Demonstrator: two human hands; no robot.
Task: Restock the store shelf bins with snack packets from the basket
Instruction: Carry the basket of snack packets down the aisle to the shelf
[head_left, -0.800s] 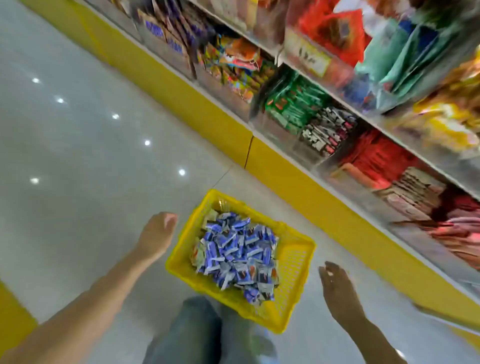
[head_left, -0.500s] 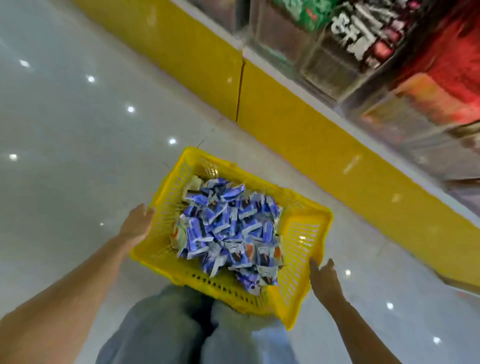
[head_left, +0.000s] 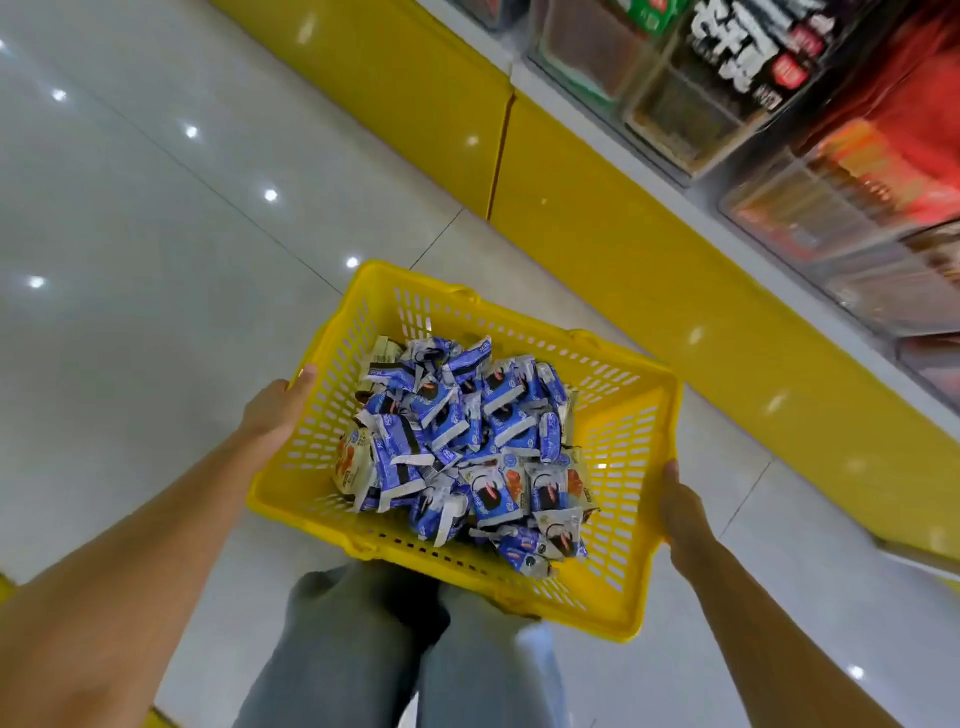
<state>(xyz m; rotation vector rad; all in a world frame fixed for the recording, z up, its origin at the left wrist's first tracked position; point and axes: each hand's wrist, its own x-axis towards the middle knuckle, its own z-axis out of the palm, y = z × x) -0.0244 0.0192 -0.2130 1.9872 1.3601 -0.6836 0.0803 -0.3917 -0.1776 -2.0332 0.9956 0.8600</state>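
The basket (head_left: 623, 441), untouched before, was now clasped at its sides by left grip (head_left: 275, 410) and right grip (head_left: 680, 512) for lifting.

Basket (head_left: 644, 467): yellow plastic, rectangular, slotted walls, open top; it sits above the pale floor, just ahead of the person's knees.
Hold: the left hand (head_left: 275, 410) grips the left wall with its thumb along the rim; the right hand (head_left: 680, 512) grips the right rim.
Snack packets (head_left: 457, 441): a loose heap of small blue-and-white wrappers, a few cream with orange, piled toward the basket's left and near sides.
Shelf bins (head_left: 675, 119): clear plastic, in a row at upper right, holding dark and red-orange packs; blurred.
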